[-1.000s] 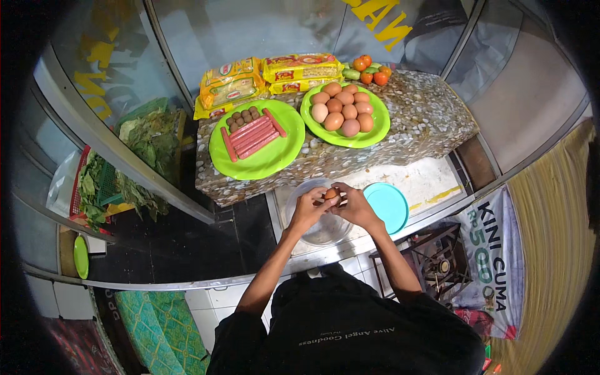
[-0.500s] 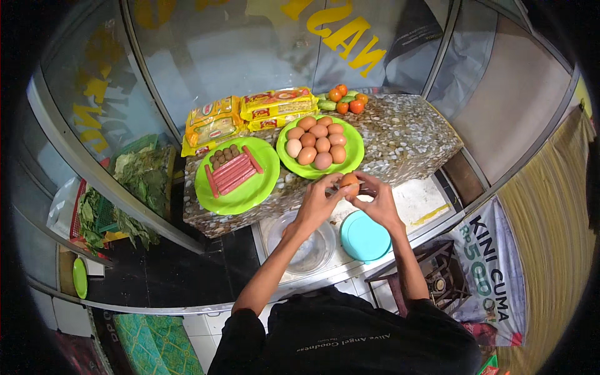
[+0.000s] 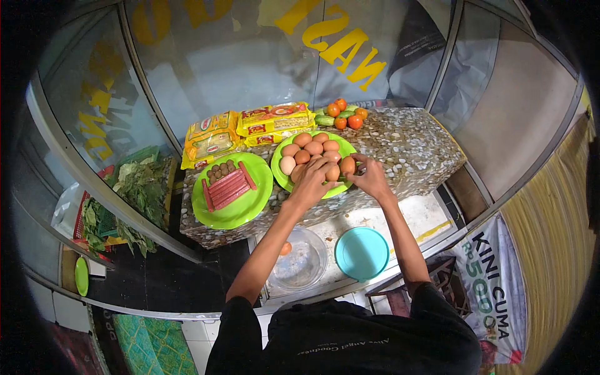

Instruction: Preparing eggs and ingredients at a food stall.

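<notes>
Several brown eggs [image 3: 311, 148] rest on a wavy-rimmed green plate [image 3: 279, 164]. At the plate's near right edge, my left hand [image 3: 312, 182] is curled over the eggs, thumb and fingers around one egg [image 3: 332, 172]. Beside it, my right hand [image 3: 372, 179] pinches another egg [image 3: 347, 165] between thumb and fingers, close to the plate's rim. One more egg [image 3: 285, 249] shows next to my left forearm, at the clear round container [image 3: 301, 275]. My left hand covers part of the near eggs.
Left of the eggs, another green plate [image 3: 240, 215] carries pink sausages [image 3: 229, 191] and small meatballs [image 3: 222, 170]. Yellow noodle packs [image 3: 275, 119], tomatoes [image 3: 355, 122] and cucumbers stand behind on the pebbled counter [image 3: 412, 140]. A turquoise round lid or container [image 3: 362, 253] sits below, near leafy greens [image 3: 147, 194].
Both hands have moved up from in front of the plate onto its near right edge, bringing the held egg among the others. An egg by the clear container has come into sight.
</notes>
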The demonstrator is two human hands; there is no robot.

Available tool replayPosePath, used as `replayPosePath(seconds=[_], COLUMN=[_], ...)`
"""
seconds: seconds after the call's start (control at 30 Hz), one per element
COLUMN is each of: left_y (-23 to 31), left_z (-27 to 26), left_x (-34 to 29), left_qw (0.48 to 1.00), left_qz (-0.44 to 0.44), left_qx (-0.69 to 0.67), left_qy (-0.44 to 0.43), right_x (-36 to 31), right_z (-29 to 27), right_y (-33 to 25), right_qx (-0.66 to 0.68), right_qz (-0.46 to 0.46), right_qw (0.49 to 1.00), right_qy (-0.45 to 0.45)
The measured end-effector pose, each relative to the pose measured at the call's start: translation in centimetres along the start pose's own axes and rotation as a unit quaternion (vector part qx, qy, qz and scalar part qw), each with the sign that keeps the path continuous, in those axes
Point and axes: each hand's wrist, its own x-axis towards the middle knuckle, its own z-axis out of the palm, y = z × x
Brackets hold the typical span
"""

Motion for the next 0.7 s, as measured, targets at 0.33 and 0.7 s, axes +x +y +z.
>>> replayPosePath(seconds=[0.33,0.7], left_y=[-0.7,-0.9], left_z=[0.7,0.5], left_x=[0.4,0.2], left_qw=[1.0,0.999], left_qz=[-0.019,-0.005], left_qx=[0.017,0.015], left_qy=[0.012,0.031], right_x=[0.8,1.1], right_z=[0.4,0.7], right_y=[0.9,1.7], right_qx=[-0.019,-0.023], right_qz=[-0.023,-0.04], right_qw=[0.999,0.997], right_qy=[-0.014,-0.058])
